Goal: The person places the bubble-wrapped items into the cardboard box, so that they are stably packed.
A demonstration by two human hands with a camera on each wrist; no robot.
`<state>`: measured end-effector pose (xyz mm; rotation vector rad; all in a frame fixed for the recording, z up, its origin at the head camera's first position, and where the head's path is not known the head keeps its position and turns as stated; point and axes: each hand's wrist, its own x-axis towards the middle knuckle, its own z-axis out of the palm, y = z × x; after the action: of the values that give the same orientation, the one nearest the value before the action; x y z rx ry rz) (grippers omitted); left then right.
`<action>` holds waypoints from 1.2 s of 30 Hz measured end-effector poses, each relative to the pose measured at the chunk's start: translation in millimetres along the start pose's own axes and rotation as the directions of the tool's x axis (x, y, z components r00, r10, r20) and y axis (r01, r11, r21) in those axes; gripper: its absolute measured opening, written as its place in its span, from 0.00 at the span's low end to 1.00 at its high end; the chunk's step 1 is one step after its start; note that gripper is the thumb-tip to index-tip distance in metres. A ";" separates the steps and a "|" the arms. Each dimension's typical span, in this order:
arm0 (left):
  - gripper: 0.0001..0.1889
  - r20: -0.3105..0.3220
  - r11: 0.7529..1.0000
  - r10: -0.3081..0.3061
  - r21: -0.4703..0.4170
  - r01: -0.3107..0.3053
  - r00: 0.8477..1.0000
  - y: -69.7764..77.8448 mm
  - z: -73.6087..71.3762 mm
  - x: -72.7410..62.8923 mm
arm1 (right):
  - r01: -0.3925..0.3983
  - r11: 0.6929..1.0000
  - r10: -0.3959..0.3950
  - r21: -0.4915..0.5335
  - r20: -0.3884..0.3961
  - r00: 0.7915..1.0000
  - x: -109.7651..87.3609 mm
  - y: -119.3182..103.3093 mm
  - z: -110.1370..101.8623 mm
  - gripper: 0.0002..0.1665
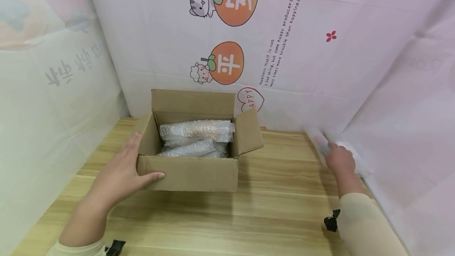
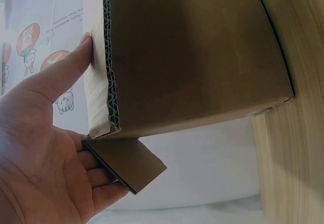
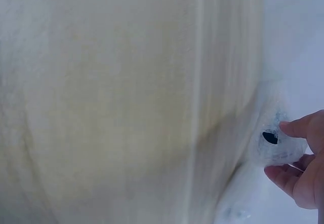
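A cardboard box [image 1: 188,175] with its flaps raised stands on the wooden tabletop. Several bubble-wrapped bundles [image 1: 195,129] lie inside it. At the box's front left corner my left hand [image 1: 119,173] holds on, thumb on the front flap and fingers against the left flap [image 2: 129,163]. Over by the right wall, my right hand [image 1: 341,161] grips a bubble-wrapped roll [image 1: 318,143], blurred in the head view. In the right wrist view the roll's end shows a dark hole, with thumb and fingers on either side of the bubble wrap [image 3: 273,155].
More bubble wrap [image 1: 355,157] lies against the right-hand sheet, partly behind the right hand. Printed white sheets [image 1: 302,102] enclose the back and both sides of the wooden table [image 1: 277,208]. The box's right flap [image 1: 249,131] juts outward.
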<state>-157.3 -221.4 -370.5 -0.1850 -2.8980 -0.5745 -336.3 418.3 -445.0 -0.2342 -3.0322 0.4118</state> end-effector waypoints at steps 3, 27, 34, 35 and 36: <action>0.68 -0.004 1.000 -0.001 0.001 0.001 1.000 0.1 -0.3 -0.3 | 0.030 1.000 -0.030 0.007 -0.007 1.000 -2.3 -7.9 -6.1 0.33; 0.69 -0.001 1.000 -0.006 -0.007 0.006 1.000 1.2 -1.2 -0.7 | 0.229 0.971 -0.224 0.069 -0.072 0.972 -23.5 -94.5 -72.1 0.32; 0.68 0.002 1.000 -0.011 -0.003 0.011 1.000 1.2 -1.4 -1.3 | 0.312 0.946 -0.303 0.083 -0.109 0.947 -38.1 -126.5 -95.6 0.31; 0.68 0.002 1.000 -0.011 -0.004 0.011 1.000 1.0 -1.4 -1.4 | 0.324 0.942 -0.313 0.086 -0.115 0.943 -40.1 -130.8 -98.5 0.31; 0.68 0.001 1.000 -0.010 -0.005 0.010 1.000 0.8 -1.3 -1.4 | 0.333 0.938 -0.322 0.090 -0.122 0.939 -42.6 -135.0 -101.6 0.31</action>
<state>-155.6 -221.3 -369.4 -0.1714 -2.9005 -0.5829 -304.0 309.3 -313.0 0.2474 -2.8560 0.5159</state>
